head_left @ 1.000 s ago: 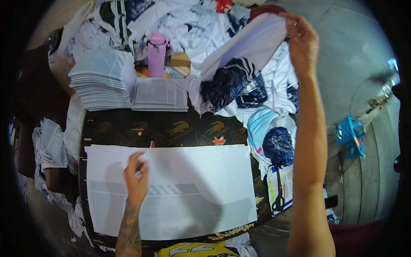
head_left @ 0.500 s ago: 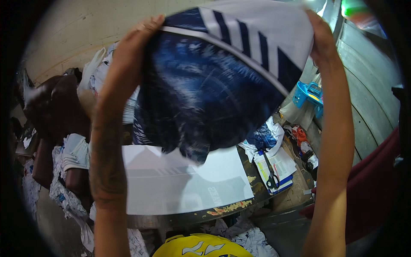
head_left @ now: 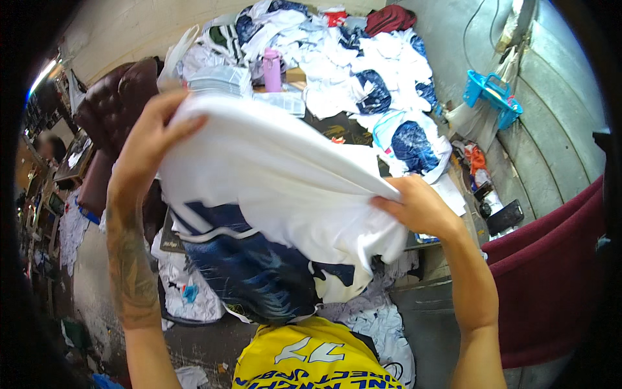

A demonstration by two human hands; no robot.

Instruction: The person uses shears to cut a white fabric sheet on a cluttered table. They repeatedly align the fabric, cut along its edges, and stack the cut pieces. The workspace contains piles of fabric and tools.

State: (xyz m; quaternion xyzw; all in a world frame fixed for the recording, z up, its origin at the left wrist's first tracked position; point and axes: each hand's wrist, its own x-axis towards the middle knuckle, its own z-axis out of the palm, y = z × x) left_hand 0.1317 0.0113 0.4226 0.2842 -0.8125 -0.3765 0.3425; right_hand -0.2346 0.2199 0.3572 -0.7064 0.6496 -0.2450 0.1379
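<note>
A white garment [head_left: 259,149] with navy and white stripes and a dark blue printed panel [head_left: 259,269] hangs stretched between my two hands, its lower part sagging toward my lap. My left hand [head_left: 152,126] grips its upper left edge, thumb on top. On the other side, my right hand [head_left: 421,204] pinches a bunched part of the white cloth, drawing folds toward the fingers. Motion blurs the cloth's upper edge. The garment hides much of the table behind it.
White and navy garments [head_left: 402,61] are heaped at the back around a pink bottle [head_left: 272,71]. A brown leather chair [head_left: 123,97] stands at the left. To the right are a blue plastic basket [head_left: 476,91], a black flat object [head_left: 505,217] and maroon cloth [head_left: 544,272].
Both hands have come down with the garment, the right one also inward. The navy panel now hangs lower, with white cloth uppermost. The heap at the back has come into view.
</note>
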